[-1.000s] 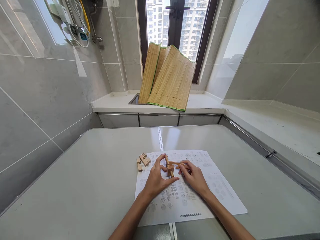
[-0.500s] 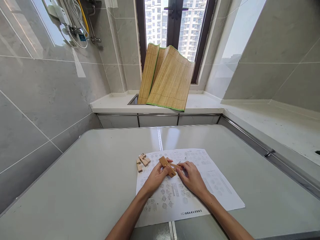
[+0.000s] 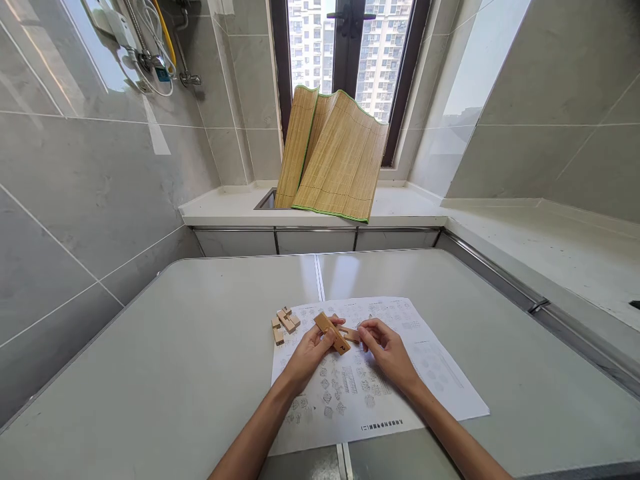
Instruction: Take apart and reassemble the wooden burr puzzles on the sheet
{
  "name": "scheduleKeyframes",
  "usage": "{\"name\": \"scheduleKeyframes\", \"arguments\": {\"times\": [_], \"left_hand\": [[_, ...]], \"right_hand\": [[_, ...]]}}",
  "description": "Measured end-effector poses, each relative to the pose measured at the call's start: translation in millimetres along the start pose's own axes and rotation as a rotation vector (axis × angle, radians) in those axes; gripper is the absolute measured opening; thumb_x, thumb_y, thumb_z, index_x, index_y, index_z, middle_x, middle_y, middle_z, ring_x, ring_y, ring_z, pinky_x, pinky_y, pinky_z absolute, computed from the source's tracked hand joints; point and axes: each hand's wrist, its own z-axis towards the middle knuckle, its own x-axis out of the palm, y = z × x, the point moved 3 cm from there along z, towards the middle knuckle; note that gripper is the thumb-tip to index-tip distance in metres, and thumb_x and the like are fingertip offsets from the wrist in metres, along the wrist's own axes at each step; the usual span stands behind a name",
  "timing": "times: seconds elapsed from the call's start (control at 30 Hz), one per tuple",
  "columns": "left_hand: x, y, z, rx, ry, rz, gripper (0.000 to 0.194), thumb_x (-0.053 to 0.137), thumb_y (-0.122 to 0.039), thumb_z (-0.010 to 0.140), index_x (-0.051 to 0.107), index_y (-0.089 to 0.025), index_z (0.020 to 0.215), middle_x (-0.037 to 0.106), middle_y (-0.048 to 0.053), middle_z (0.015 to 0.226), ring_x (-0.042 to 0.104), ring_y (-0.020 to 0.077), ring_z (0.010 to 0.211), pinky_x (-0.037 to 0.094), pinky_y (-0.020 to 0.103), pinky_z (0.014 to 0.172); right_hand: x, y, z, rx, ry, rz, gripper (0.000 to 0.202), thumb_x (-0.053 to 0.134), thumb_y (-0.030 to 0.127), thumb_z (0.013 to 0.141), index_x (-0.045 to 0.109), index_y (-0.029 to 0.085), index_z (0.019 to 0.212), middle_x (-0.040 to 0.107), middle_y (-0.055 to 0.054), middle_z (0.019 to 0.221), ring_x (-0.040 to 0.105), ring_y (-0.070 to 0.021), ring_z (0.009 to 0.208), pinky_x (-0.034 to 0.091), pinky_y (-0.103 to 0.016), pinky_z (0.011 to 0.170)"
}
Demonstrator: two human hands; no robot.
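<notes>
My left hand (image 3: 311, 352) is closed around a flat wooden puzzle piece (image 3: 331, 333), held tilted above the paper, with a dark number at its near end. A second, notched wooden piece (image 3: 352, 335) sticks out crosswise behind it to the right. At the outer end of that piece are the thumb and curled fingers of my right hand (image 3: 386, 350), in a loose pinch. How the two pieces meet is partly hidden by the front one. More small wooden puzzle pieces (image 3: 287, 321) lie by the paper's upper left corner, left of my hands.
Beneath my hands lies a white sheet (image 3: 400, 393) printed with small diagrams. It rests on a pale table (image 3: 200, 353) with a seam down the middle. Beyond, a bamboo mat (image 3: 340, 160) leans at the window on a white ledge (image 3: 225, 212). Tiled walls flank both sides.
My right hand has shifted slightly right, its fingers now bunched nearer the tip of the crosswise piece. The front piece in my left hand has turned a little and shifted left.
</notes>
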Motion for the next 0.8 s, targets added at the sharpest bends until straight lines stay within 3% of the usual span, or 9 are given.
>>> {"name": "scheduleKeyframes", "arguments": {"times": [0.2,0.43,0.63,0.8], "left_hand": [[1.5,-3.3,-0.6,0.049,-0.007,0.070,0.048,0.062,-0.057,0.093,0.066,-0.023,0.127,0.060,0.012,0.144,0.045,0.0317,0.144,0.036,0.050,0.120],[8.0,-3.6,-2.5,0.061,0.045,0.063,0.049,0.070,-0.054,0.089,0.067,-0.023,0.126,0.057,0.013,0.148,0.033,0.0337,0.151,0.032,0.051,0.123],[10.4,-5.2,-1.6,0.106,0.067,0.062,0.044,0.071,-0.052,0.089,0.068,-0.022,0.121,0.057,0.013,0.148,0.034,0.0325,0.151,0.029,0.051,0.124],[7.7,-2.0,-1.0,0.127,0.011,0.127,0.042,0.070,-0.052,0.089,0.070,-0.022,0.118,0.053,0.014,0.152,0.032,0.0343,0.152,0.029,0.052,0.124]], "right_hand": [[10.1,6.6,-6.0,-0.078,0.158,-0.003,0.033,0.063,0.055,0.093,0.069,0.023,0.095,0.063,-0.002,0.079,0.053,-0.0168,0.065,0.047,-0.031,0.066],[14.0,7.6,-6.6,-0.165,0.170,-0.078,0.028,0.067,0.051,0.092,0.075,0.024,0.095,0.057,-0.001,0.075,0.045,-0.0166,0.063,0.041,-0.030,0.059],[14.0,8.1,-6.6,-0.125,0.220,-0.030,0.030,0.068,0.053,0.091,0.075,0.024,0.090,0.069,-0.005,0.086,0.053,-0.0186,0.067,0.045,-0.032,0.063],[14.4,6.5,-8.7,-0.082,0.261,-0.025,0.032,0.070,0.056,0.086,0.075,0.024,0.084,0.069,-0.007,0.082,0.061,-0.0249,0.076,0.047,-0.034,0.064]]}}
